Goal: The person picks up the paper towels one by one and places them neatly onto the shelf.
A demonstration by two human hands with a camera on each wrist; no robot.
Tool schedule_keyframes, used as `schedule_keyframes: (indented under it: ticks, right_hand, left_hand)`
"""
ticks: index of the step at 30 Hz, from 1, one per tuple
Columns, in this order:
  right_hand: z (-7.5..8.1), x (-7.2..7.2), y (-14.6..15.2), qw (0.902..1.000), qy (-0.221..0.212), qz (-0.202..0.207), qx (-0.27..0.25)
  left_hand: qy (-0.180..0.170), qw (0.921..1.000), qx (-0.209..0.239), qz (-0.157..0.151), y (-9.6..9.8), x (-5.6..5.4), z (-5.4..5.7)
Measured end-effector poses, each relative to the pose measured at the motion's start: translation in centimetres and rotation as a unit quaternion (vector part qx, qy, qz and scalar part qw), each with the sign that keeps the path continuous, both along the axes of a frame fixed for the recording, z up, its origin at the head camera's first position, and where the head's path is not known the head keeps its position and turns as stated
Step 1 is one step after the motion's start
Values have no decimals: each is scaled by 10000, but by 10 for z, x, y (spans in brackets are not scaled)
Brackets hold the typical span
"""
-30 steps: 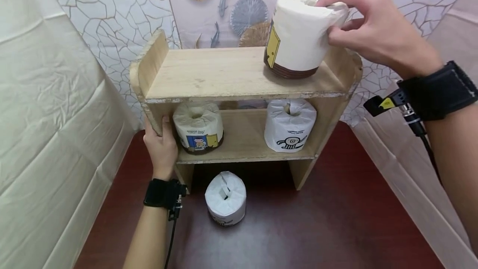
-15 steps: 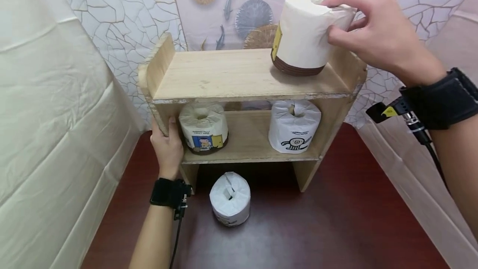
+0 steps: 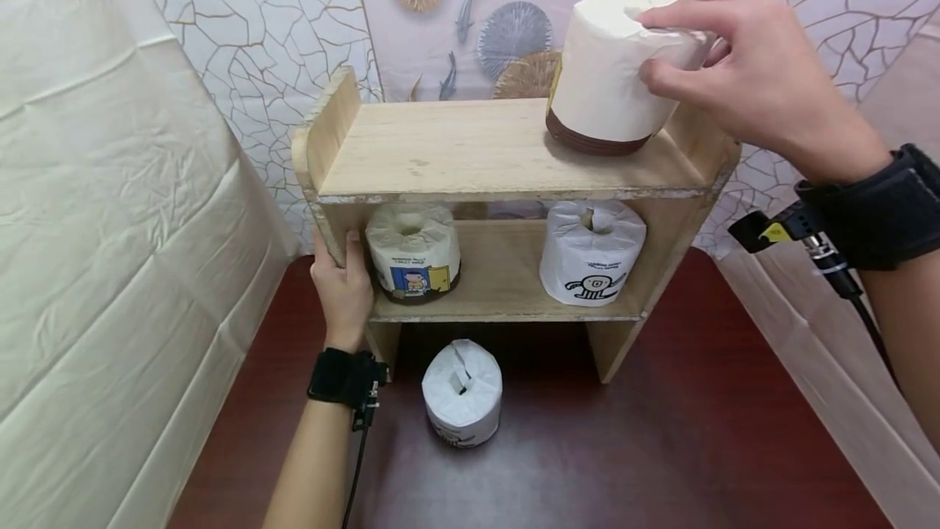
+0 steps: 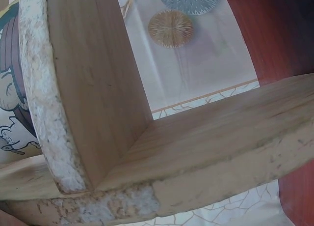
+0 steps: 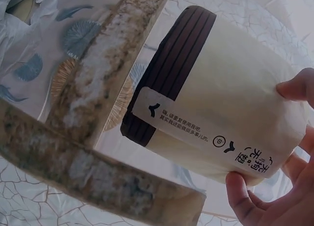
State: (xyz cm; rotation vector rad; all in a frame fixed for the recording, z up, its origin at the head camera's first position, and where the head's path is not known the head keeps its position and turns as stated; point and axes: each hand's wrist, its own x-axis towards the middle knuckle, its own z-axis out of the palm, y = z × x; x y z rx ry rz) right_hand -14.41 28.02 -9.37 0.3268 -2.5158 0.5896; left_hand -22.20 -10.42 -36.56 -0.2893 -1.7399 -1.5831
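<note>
My right hand (image 3: 764, 84) pinches a wrapped toilet paper roll (image 3: 613, 80) by its wall, fingers at the top hole and thumb outside. The roll stands slightly tilted over the right end of the top board of a small wooden shelf (image 3: 448, 145). In the right wrist view, the roll's brown-striped base (image 5: 169, 73) is close beside the shelf's side. My left hand (image 3: 343, 288) grips the shelf's left side panel, thumb in front, other fingers mostly hidden behind. On the middle board sit a roll with a blue-door print (image 3: 414, 255) and a white roll (image 3: 593, 255).
Another white roll (image 3: 463, 394) stands on the dark red table (image 3: 624, 447) before the shelf's lower opening. Pale cloth (image 3: 132, 268) hangs at the left, and a patterned backdrop (image 3: 514, 23) rises behind. Cables run from both wrist straps.
The right hand has turned the roll so its yellow door print has nearly gone from sight. The whole scene has shifted right in the head view. The left hand keeps its grip.
</note>
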Motion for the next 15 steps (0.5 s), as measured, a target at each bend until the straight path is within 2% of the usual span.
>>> schedule_keyframes:
  ticks: [15]
  right_hand:
    - [-1,1,-9,9998,-33,-99,190]
  left_hand:
    - [-15,10000,8,-87,-1,-1,-1]
